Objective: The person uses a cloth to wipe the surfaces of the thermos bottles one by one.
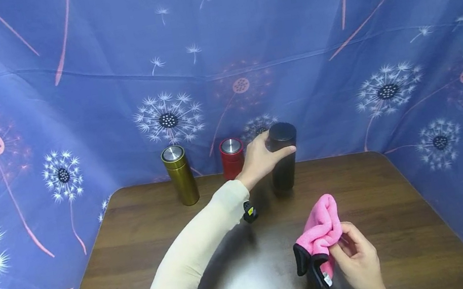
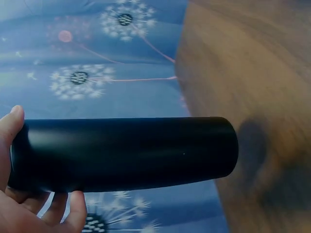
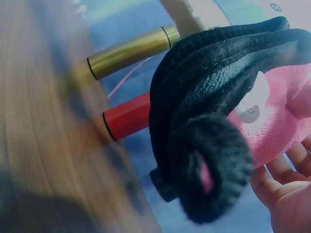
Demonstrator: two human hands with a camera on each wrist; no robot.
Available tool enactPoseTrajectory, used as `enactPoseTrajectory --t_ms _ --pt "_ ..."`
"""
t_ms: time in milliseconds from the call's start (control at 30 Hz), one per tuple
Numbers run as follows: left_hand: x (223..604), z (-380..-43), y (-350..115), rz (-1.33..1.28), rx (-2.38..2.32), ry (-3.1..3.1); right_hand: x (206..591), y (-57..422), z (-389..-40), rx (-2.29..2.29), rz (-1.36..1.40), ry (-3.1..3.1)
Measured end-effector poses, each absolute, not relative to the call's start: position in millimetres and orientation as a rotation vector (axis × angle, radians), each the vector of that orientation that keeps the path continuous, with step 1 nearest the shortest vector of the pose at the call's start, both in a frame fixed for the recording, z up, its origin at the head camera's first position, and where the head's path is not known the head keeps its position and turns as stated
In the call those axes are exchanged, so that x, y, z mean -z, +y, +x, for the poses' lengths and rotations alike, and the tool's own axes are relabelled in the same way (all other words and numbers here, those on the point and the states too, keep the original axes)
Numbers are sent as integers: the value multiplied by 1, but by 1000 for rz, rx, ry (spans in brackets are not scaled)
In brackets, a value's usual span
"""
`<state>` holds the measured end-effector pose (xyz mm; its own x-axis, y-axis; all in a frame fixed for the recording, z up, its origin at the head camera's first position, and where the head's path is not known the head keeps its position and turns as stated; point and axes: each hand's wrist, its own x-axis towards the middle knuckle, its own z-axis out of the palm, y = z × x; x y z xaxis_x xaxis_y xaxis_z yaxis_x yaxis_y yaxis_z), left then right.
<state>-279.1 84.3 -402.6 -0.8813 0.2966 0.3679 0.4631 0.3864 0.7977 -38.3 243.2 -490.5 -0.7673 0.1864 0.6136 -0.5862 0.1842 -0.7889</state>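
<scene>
My left hand (image 1: pixel 258 160) grips a matte black bottle (image 1: pixel 284 174) round its upper part, at the back of the table right of centre. The bottle stands nearly upright; I cannot tell if its base touches the wood. In the left wrist view, thumb and fingers wrap the top end of the black bottle (image 2: pixel 126 153). Nearer the front right, my right hand (image 1: pixel 359 265) pinches a bunched pink cloth (image 1: pixel 321 223) with black edging and a white tag (image 3: pixel 251 111). Folds of the cloth hide part of the right fingers.
A red bottle (image 1: pixel 233 164) with a silver-topped lid stands left of the black one, partly behind my left hand. Farther left is a gold bottle (image 1: pixel 182 182). The brown wooden table (image 1: pixel 132 259) ends at a blue dandelion-print curtain (image 1: pixel 284 16).
</scene>
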Motion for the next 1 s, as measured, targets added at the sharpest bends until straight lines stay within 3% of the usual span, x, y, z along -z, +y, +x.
enactPoseTrajectory --t_ms 467,1000 --pt "440 -293 100 -642 1453 -2524 503 240 -40 -1705 368 -1830" --pt "441 -289 104 -651 1382 -2612 505 238 -41 -1751 492 -1699"
